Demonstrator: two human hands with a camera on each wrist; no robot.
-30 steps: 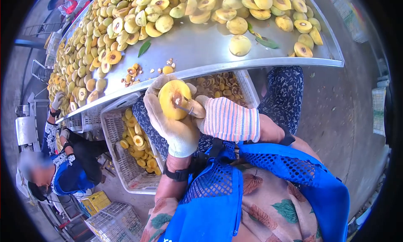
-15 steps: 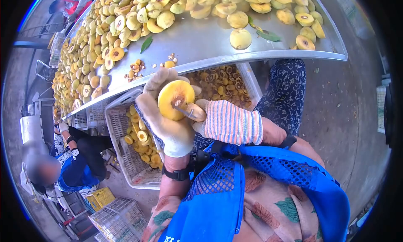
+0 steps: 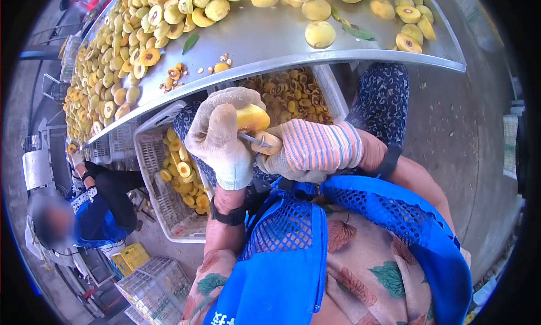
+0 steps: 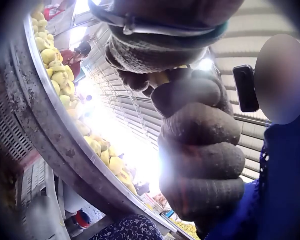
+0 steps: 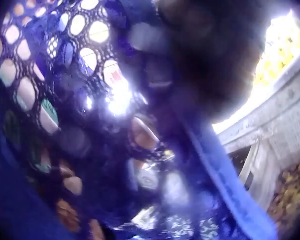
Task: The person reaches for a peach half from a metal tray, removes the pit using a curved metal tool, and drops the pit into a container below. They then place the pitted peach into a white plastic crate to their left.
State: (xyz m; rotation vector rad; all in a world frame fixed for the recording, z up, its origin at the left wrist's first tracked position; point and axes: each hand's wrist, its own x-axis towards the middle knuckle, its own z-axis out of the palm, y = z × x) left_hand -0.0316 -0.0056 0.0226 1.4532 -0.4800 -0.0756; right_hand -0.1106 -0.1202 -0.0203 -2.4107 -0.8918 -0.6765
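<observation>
My gloved left hand (image 3: 218, 142) holds a yellow peach half (image 3: 253, 118), which is tilted so its cut side faces down toward the tool. Gloved in beige with a striped back, my right hand (image 3: 318, 150) grips the short wooden handle of a pitting knife (image 3: 269, 144). The knife's thin metal blade points left, right at the lower edge of the fruit. Curled gloved fingers (image 4: 202, 150) show large and dark in the left wrist view. A blue mesh vest (image 5: 85, 135) fills most of the right wrist view, and the right hand's work is hidden there.
A metal table (image 3: 265, 46) carries a big pile of halved peaches (image 3: 124, 54). Below its edge stand a crate (image 3: 147, 175) of peach halves and another crate (image 3: 332, 91) of darker pieces. Another person (image 3: 104, 212) sits at the left, near a yellow basket (image 3: 131, 257).
The peach half has turned from showing its cut face to lying nearly edge-on. My left hand's fingers have rolled over it. The right hand keeps its grip on the pitting knife.
</observation>
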